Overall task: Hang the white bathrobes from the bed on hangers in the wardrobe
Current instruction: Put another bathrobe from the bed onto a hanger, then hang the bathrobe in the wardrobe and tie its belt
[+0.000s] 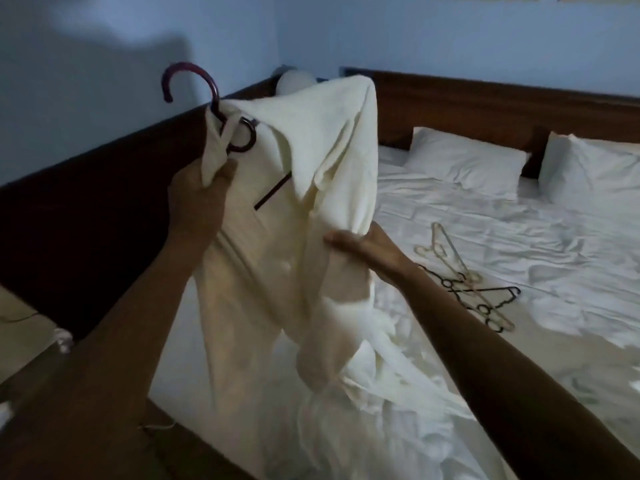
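— Bathrobe (263,209) on its hanger yet?
— Half on, I'd say. It is held up over the bed (485,216), draped on a purple plastic hanger (194,72). The far shoulder looks seated, the near one is bunched by the hook.
— Hands?
— The left hand (199,202) grips the near collar edge just under the hook. The right hand (367,249) pinches a fold of the front lower down.
— Next move?
— Probably draw the near shoulder over the hanger's arm and square the collar, then carry it to the wardrobe, which is out of view.
— Anything unclear?
— Most of the hanger is under cloth; only the hook and one dark bar show. The crumpled white cloth (374,386) below could be this robe's hem or a second robe, I cannot tell. Spare hangers (467,282) lie tangled on the sheet, and their number is hard to make out
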`<act>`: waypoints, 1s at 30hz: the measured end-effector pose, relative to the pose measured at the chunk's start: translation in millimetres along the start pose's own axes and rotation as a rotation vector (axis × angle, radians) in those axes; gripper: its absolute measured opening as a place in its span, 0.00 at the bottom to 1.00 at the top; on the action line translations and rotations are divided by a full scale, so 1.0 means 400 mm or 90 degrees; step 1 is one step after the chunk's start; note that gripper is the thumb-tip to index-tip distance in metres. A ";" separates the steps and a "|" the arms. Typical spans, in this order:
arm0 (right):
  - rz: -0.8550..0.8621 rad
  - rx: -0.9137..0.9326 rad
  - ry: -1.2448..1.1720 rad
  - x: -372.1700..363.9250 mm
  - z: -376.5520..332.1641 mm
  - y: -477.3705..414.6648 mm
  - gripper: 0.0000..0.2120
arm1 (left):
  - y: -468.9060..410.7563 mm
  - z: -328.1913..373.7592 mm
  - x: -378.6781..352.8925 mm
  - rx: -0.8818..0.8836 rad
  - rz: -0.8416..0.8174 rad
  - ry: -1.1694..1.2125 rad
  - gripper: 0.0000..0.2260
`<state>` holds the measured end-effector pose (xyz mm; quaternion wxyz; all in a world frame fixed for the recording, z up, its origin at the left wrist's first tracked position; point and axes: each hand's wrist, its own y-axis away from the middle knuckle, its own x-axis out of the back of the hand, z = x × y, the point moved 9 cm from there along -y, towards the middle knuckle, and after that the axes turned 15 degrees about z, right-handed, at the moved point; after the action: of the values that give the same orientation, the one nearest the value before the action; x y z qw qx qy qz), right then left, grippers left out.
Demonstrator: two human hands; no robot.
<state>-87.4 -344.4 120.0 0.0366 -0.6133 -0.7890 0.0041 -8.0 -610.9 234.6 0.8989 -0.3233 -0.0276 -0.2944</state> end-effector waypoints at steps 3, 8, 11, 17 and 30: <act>0.004 0.003 0.008 -0.018 0.042 -0.034 0.30 | 0.018 -0.044 0.056 0.011 -0.018 -0.037 0.17; 0.145 0.031 0.092 -0.038 -0.039 -0.107 0.60 | 0.032 -0.098 0.159 -0.004 -0.033 -0.136 0.06; 0.144 0.306 0.253 -0.145 -0.205 -0.108 0.54 | 0.035 -0.126 0.231 -0.030 -0.044 -0.194 0.07; -0.147 0.496 0.557 -0.589 -0.255 -0.039 0.26 | 0.000 -0.167 0.410 -0.047 -0.013 -0.256 0.10; -0.126 0.704 0.352 -1.345 -0.494 0.187 0.18 | 0.010 -0.537 1.268 0.239 0.234 -0.289 0.15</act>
<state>129.2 -854.0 284.7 0.5517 -0.4059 -0.6846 0.2492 382.4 -996.2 184.4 0.9516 -0.2093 -0.2218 -0.0375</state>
